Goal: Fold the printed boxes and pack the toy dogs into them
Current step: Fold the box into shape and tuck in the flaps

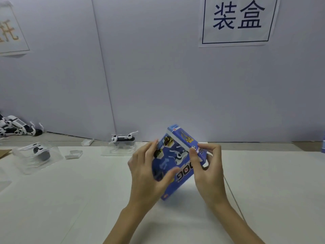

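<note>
Left hand (146, 175) and right hand (209, 166) grip the blue box (177, 162); two trayed toy dogs (123, 139) lie behind.

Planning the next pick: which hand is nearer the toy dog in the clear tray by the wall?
Left hand, right of the toy dog; right hand lies farther right.

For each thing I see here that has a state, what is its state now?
Blue printed box: folded into shape, held tilted above the table.
Left hand: grips the box's left side.
Right hand: pinches the box's right edge.
Toy dog in the near clear tray: lying in it.
Toy dog on the far clear tray: resting on top.
</note>
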The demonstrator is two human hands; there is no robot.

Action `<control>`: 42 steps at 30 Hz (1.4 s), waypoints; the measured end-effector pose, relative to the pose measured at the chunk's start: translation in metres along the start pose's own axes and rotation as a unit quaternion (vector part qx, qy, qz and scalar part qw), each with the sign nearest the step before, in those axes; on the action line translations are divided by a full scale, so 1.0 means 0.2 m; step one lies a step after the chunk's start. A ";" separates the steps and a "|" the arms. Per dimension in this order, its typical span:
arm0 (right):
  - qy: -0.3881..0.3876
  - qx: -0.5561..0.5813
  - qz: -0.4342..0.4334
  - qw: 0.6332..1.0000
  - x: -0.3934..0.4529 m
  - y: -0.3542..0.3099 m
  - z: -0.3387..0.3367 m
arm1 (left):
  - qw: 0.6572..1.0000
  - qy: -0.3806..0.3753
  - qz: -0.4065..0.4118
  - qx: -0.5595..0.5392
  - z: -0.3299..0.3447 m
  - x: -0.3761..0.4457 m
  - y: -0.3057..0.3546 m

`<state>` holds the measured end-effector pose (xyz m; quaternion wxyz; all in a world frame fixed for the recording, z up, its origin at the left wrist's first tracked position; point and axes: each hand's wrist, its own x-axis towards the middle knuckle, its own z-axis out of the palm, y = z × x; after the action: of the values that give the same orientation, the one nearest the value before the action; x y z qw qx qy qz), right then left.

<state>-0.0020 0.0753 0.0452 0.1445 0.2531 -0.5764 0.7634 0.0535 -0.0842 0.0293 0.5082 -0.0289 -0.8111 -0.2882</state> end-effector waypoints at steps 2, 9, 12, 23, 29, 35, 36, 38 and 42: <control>-0.019 0.019 0.034 0.999 -0.03 0.01 0.03 | 0.994 -0.024 0.050 0.092 0.02 -0.01 0.02; -0.100 -0.021 0.091 0.991 0.00 0.02 0.01 | 0.988 -0.059 0.065 0.123 -0.04 0.01 -0.05; -0.103 -0.025 0.090 0.990 0.02 0.01 0.00 | 0.978 -0.075 0.106 0.163 -0.04 0.00 -0.05; -0.142 -0.019 0.068 0.987 -0.01 0.05 0.00 | 0.958 -0.063 0.177 0.216 -0.01 -0.02 -0.05; -0.152 -0.034 0.057 0.986 -0.01 0.07 -0.02 | 0.955 -0.068 0.192 0.218 -0.01 -0.02 -0.04; -0.181 -0.047 0.031 0.982 -0.02 0.06 -0.02 | 0.956 -0.050 0.186 0.222 -0.01 -0.02 -0.02; -0.185 -0.044 0.028 0.981 -0.02 0.06 -0.02 | 0.955 -0.051 0.186 0.224 -0.01 -0.02 -0.02; -0.196 -0.039 0.025 0.980 -0.02 0.06 -0.02 | 0.954 -0.052 0.186 0.230 -0.01 -0.01 -0.02; -0.218 -0.047 0.020 0.975 -0.03 0.06 -0.01 | 0.954 -0.053 0.187 0.229 -0.02 -0.01 -0.02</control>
<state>-0.0035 0.0744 0.0312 0.0116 0.3946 -0.6342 0.6648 0.0569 -0.0891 0.0283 0.5022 -0.0782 -0.8612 0.0074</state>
